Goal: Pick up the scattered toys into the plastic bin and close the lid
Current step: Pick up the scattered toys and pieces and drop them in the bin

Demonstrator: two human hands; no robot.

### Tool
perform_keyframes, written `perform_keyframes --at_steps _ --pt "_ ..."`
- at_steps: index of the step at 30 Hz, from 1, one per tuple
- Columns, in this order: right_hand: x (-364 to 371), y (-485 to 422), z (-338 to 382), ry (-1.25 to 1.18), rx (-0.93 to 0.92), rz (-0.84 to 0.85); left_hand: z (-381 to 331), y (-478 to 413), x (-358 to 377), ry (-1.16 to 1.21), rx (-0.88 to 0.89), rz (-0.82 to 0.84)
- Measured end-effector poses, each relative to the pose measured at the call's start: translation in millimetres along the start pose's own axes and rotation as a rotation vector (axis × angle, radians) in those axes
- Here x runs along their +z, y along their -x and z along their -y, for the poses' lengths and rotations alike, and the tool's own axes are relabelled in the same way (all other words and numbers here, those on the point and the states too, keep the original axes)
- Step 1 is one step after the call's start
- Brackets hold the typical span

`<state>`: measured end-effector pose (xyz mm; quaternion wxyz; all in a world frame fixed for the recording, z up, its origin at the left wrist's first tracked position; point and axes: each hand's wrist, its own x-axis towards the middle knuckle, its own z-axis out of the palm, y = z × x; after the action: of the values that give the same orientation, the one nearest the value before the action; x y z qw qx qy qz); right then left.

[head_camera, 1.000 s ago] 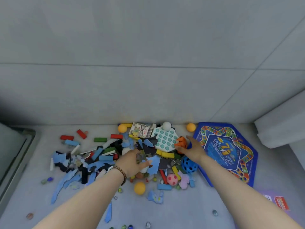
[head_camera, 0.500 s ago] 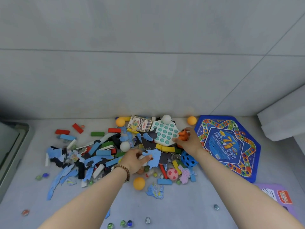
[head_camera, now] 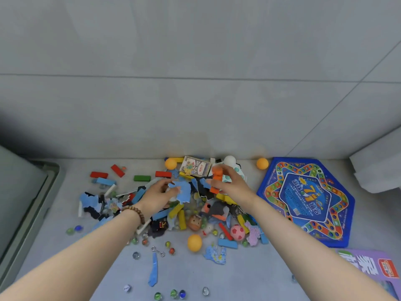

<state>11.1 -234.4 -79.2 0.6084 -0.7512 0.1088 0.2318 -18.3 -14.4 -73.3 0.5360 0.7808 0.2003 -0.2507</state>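
A heap of scattered toys [head_camera: 195, 213] lies on the grey floor against the wall: coloured blocks, blue puzzle scraps, marbles, small balls. My left hand [head_camera: 157, 195], with a bead bracelet at the wrist, pinches a blue puzzle piece [head_camera: 183, 191] and something white beneath it. My right hand [head_camera: 231, 185] is raised above the heap, closed on an orange toy figure [head_camera: 217, 179]. The grey-green plastic bin [head_camera: 28, 205] stands at the left edge, only partly in view. No lid is visible.
A blue hexagonal game board [head_camera: 308, 200] lies flat to the right. A purple box [head_camera: 373, 270] sits at the lower right. A card box [head_camera: 196, 168] and orange balls [head_camera: 262, 163] rest by the wall. Marbles [head_camera: 173, 294] and a die [head_camera: 127, 288] dot the near floor.
My right hand reached into the heap, closed on the orange toy and lifted it. My left hand took hold of the blue puzzle piece and rose slightly. The camera moved closer.
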Motion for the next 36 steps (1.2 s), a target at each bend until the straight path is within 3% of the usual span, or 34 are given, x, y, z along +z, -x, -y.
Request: perform_keyframes --at_steps 6,12,19,26,31,36 --pt "55 -10 5 -0.056 0.119 0.290 29 -1 -53 0.103 -0.129 -0.088" --pt "78 -21 -2 -0.071 0.271 0.278 41 -8 -47 0.335 -0.171 -0.037" --pt "88 -28 -3 -0.136 0.356 0.245 29 -17 -24 0.324 -0.177 0.137" --pt "93 -26 -13 -0.163 0.272 0.110 34 -18 -25 0.431 -0.148 0.163" --pt "90 -24 -6 -0.284 0.277 0.129 23 -14 -28 0.497 -0.143 0.202" --pt "89 -14 34 -0.313 0.164 0.164 -15 0 -44 0.449 -0.029 0.151"
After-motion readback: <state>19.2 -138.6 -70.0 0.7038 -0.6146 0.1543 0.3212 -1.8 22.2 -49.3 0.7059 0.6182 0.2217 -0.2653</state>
